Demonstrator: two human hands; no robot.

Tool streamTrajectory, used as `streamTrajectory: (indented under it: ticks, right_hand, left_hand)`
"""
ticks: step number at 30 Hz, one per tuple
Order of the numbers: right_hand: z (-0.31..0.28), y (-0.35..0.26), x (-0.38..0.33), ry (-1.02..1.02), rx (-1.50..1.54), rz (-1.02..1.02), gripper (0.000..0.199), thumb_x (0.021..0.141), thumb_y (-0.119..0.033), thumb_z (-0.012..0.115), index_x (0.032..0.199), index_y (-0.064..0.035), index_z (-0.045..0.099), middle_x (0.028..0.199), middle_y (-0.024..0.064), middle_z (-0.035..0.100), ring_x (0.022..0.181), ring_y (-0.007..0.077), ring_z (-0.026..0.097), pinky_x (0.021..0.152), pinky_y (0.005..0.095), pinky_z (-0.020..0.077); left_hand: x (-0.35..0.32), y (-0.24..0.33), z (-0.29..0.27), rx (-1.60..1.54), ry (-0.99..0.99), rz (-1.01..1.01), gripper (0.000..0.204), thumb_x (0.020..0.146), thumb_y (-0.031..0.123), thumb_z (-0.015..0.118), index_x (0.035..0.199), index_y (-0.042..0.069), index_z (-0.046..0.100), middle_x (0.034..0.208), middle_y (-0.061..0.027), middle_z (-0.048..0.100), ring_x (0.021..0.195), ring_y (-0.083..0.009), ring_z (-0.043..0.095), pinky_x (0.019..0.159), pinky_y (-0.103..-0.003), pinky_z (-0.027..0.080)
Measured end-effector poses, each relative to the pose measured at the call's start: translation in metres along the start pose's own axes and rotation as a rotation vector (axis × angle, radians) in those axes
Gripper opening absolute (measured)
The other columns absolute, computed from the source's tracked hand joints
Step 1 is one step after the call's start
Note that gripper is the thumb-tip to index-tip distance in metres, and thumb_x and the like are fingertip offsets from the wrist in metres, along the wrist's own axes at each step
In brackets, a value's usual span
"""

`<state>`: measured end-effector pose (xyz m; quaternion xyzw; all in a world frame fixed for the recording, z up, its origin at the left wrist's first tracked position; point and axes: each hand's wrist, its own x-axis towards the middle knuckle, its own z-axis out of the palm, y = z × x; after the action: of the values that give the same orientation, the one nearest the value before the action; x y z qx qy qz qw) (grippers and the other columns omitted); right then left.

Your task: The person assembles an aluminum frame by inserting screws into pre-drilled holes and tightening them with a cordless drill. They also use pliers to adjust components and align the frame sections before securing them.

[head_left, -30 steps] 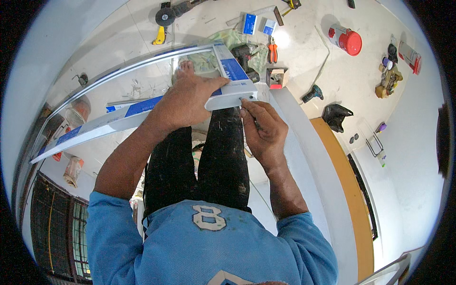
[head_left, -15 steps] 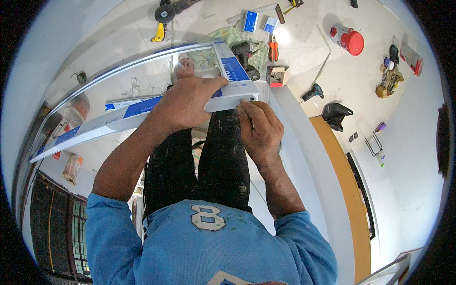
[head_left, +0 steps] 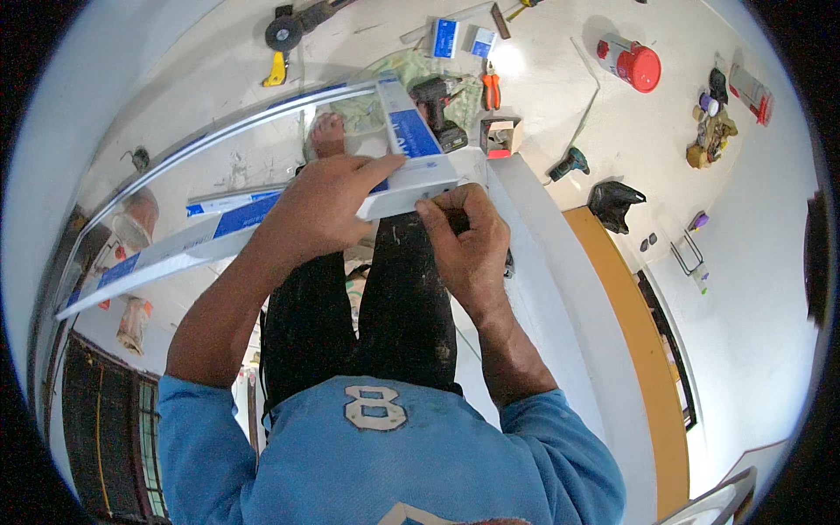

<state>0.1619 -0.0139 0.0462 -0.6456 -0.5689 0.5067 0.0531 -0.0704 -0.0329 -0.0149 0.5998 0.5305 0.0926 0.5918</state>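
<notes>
A long white profile bar (head_left: 175,249) with blue stickers runs from the lower left up to a corner in front of me, where a second bar (head_left: 404,122) meets it. My left hand (head_left: 319,210) lies over the long bar close to that corner, gripping it from above. My right hand (head_left: 464,236) is closed just under the corner piece (head_left: 420,179), fingers pinched against its lower edge; whatever it pinches is hidden. My dark trousers (head_left: 385,315) and a bare foot (head_left: 328,136) show below the frame.
On the floor lie a cordless drill (head_left: 437,109), orange pliers (head_left: 490,87), an angle grinder (head_left: 284,39), two blue-and-white boxes (head_left: 459,39), a red can (head_left: 634,66) and a second drill (head_left: 569,164). A white wall edge (head_left: 560,289) and orange board (head_left: 630,315) run along my right.
My right hand has shifted slightly along the corner's lower edge. The left hand keeps its hold on the bar, and the frame has barely moved.
</notes>
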Motion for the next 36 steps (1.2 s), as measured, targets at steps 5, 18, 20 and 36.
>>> streamTrajectory:
  ticks: [5, 18, 20, 36]
  right_hand:
    - [-0.019, 0.098, 0.034, 0.227, 0.443, 0.128, 0.02, 0.111, -0.019, 0.068, 0.103, -0.001, 0.069, 0.088, 0.0054, 0.072, 0.07, 0.0108, 0.061, 0.06, 0.0291, 0.0481]
    - [0.208, 0.431, 0.302, 0.281, -0.297, 0.437, 0.098, 0.065, -0.034, 0.106, 0.135, 0.0048, 0.048, 0.133, 0.0317, 0.063, 0.124, 0.0537, 0.063, 0.111, 0.0564, 0.0534]
    - [0.201, 0.426, 0.294, 0.256, -0.248, 0.313, 0.096, 0.067, -0.031, 0.105, 0.136, 0.0045, 0.048, 0.131, 0.0306, 0.063, 0.123, 0.0537, 0.063, 0.11, 0.0568, 0.0527]
    - [-0.081, 0.082, -0.076, 0.329, 0.067, 0.243, 0.063, 0.087, -0.014, 0.094, 0.137, -0.0021, 0.057, 0.117, 0.0143, 0.078, 0.107, 0.0227, 0.075, 0.096, 0.0396, 0.0597]
  left_hand:
    - [0.003, 0.009, -0.003, 0.028, 0.034, 0.013, 0.073, 0.083, 0.011, 0.084, 0.152, 0.002, 0.062, 0.123, -0.026, 0.076, 0.109, -0.0454, 0.074, 0.098, -0.054, 0.059]
    - [0.014, 0.038, -0.003, 0.336, -0.046, -0.143, 0.07, 0.084, 0.008, 0.084, 0.151, 0.005, 0.065, 0.137, -0.0224, 0.073, 0.122, -0.0404, 0.075, 0.103, -0.054, 0.061]
    - [0.012, 0.04, 0.0, 0.359, -0.033, -0.16, 0.068, 0.084, 0.007, 0.083, 0.15, 0.006, 0.066, 0.138, -0.022, 0.073, 0.122, -0.0392, 0.075, 0.103, -0.053, 0.061]
    - [-0.006, 0.019, 0.025, 0.37, 0.199, -0.025, 0.072, 0.076, 0.002, 0.08, 0.147, 0.01, 0.068, 0.141, -0.0233, 0.071, 0.132, -0.0437, 0.067, 0.117, -0.055, 0.052]
